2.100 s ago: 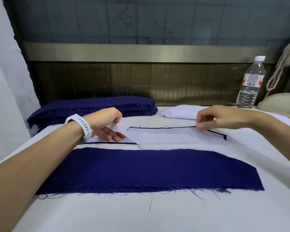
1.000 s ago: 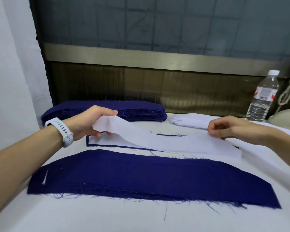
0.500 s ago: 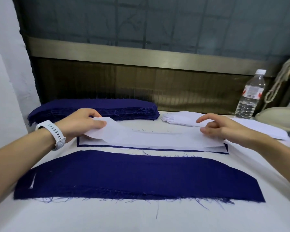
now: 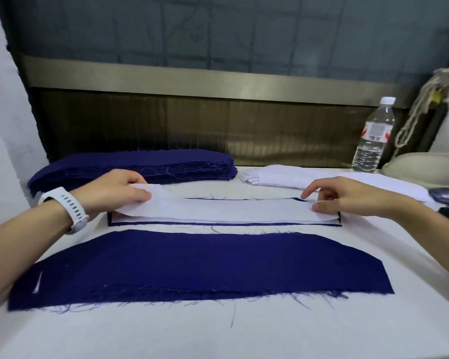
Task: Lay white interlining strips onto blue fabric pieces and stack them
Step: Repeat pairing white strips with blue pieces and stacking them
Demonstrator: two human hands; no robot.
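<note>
Strip (image 4: 223, 211): your left hand (image 4: 114, 193) and right hand (image 4: 347, 195) each pinch one end, holding it over the far blue piece (image 4: 218, 223) on the worktop (image 4: 244, 332).

Your white interlining strip (image 4: 218, 211): both ends lifted, over a covered blue piece (image 4: 192, 223); bare blue piece (image 4: 205, 263) lies flat nearest you.

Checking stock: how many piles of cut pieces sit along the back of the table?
2. A blue fabric pile at the back left; a pile of white strips at the back right, near the water bottle. Others may lie out of frame.
</note>
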